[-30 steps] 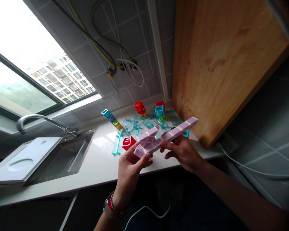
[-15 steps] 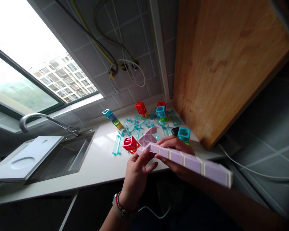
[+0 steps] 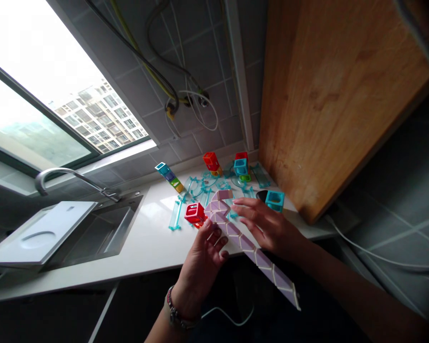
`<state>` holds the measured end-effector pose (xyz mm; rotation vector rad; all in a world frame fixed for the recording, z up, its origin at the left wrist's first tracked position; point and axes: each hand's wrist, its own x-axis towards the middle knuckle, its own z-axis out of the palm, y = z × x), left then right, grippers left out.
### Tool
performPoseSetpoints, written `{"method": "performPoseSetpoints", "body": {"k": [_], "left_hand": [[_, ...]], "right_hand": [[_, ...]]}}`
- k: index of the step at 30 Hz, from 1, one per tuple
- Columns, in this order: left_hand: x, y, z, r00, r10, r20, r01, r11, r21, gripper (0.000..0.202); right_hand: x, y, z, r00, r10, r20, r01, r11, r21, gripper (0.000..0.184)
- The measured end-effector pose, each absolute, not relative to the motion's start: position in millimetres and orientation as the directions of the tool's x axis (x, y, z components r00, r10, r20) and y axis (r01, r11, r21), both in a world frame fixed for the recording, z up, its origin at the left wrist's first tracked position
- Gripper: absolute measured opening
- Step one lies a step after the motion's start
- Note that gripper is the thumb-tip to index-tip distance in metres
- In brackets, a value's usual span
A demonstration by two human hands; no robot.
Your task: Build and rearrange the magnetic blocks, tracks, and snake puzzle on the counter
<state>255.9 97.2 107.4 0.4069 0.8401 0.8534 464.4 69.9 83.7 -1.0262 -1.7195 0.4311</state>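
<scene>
A lilac snake puzzle (image 3: 246, 243) with pale edges is held up above the counter. Its far end is folded into a hooked shape, while a long straight row of wedges slants down to the lower right. My left hand (image 3: 204, 252) grips it near the folded part, thumb and fingers closed around it from below. My right hand (image 3: 268, 225) is just to the right of the puzzle with its fingers stretched and apart, holding nothing. Directly behind my left fingertips sits a red cube block (image 3: 195, 214).
Turquoise track pieces (image 3: 176, 214) lie across the white counter (image 3: 146, 243). Stacked coloured blocks (image 3: 169, 177), a red block (image 3: 210, 162) and turquoise blocks (image 3: 274, 201) stand among them. At left is a sink with a faucet (image 3: 78, 176) and white board (image 3: 53, 233); a wooden panel (image 3: 329, 105) rises at right.
My right hand has let go of the snake puzzle and opened beside it. The puzzle's straight row has swung downward and turned, showing its wedge faces.
</scene>
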Motion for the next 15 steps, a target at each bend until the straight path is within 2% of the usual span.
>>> {"method": "performPoseSetpoints", "body": {"k": [2,3,4,6,9,11,15], "left_hand": [[257.7,95.9,106.6,0.354,0.801,-0.483,-0.496,0.599,0.629,0.029],[259.6,94.2,106.4,0.345,0.81,-0.474,-0.49,0.586,0.645,0.028],[261.9,92.1,106.2,0.338,0.823,-0.457,-0.477,0.568,0.67,0.028],[266.2,87.9,106.5,0.344,0.851,-0.398,-0.412,0.517,0.75,0.027],[266.4,86.1,109.4,0.361,0.882,-0.304,-0.245,0.404,0.881,0.029],[261.3,89.3,112.8,0.387,0.888,-0.249,-0.133,0.321,0.938,0.034],[246.5,98.4,117.8,0.497,0.858,-0.134,0.018,0.144,0.989,0.047]], "right_hand": [[465.0,73.1,84.5,-0.018,0.933,0.359,0.219,0.354,-0.909,0.036],[464.3,73.7,85.8,-0.08,0.973,0.214,0.095,0.222,-0.97,0.041],[463.3,73.5,87.7,-0.188,0.978,0.092,0.001,0.094,-0.996,0.047],[461.8,71.7,93.3,-0.374,0.927,-0.036,-0.054,-0.06,-0.997,0.053],[465.8,67.6,105.1,-0.382,0.923,-0.052,0.072,-0.026,-0.997,0.047],[472.9,64.8,113.7,-0.371,0.929,-0.011,0.215,0.074,-0.974,0.038],[485.1,59.3,124.6,-0.471,0.881,0.043,0.427,0.27,-0.863,0.024]]}}
